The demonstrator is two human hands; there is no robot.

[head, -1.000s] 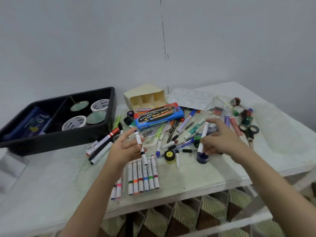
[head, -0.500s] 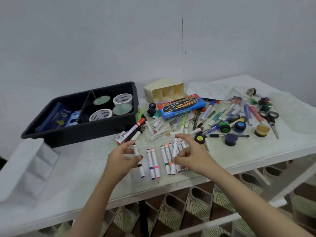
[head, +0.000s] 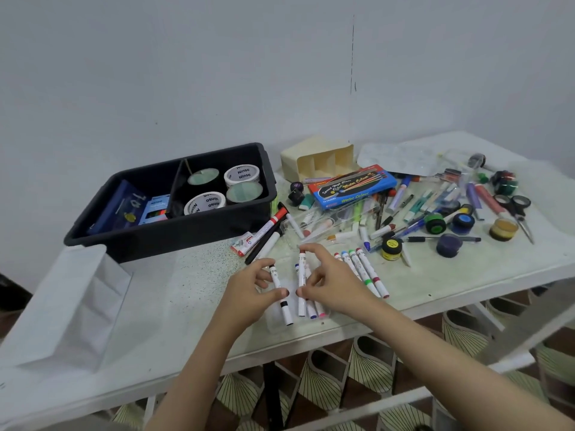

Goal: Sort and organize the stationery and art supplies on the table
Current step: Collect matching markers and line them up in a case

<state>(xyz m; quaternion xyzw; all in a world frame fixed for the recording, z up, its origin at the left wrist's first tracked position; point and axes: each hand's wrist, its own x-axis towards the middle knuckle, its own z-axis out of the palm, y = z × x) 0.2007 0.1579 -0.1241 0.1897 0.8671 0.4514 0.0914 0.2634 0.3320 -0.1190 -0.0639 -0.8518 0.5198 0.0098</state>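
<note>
Slim white markers (head: pixel 286 314) in left hand (head: pixel 245 290), right hand (head: pixel 333 284) (speckled table (head: pixel 186 290))

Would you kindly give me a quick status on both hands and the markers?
Left hand grips black-capped marker. Right hand pinches red-tipped marker. Pen pile lies beyond, nothing blocking.

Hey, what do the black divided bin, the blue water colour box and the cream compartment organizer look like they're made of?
The black divided bin looks like moulded plastic, slightly glossy: rounded rim, soft highlights. The blue water colour box seems printed cardboard or thin tin; its flat printed lid leaves that open. The cream compartment organizer is probably matte plastic, judging by thin moulded dividers.
</note>
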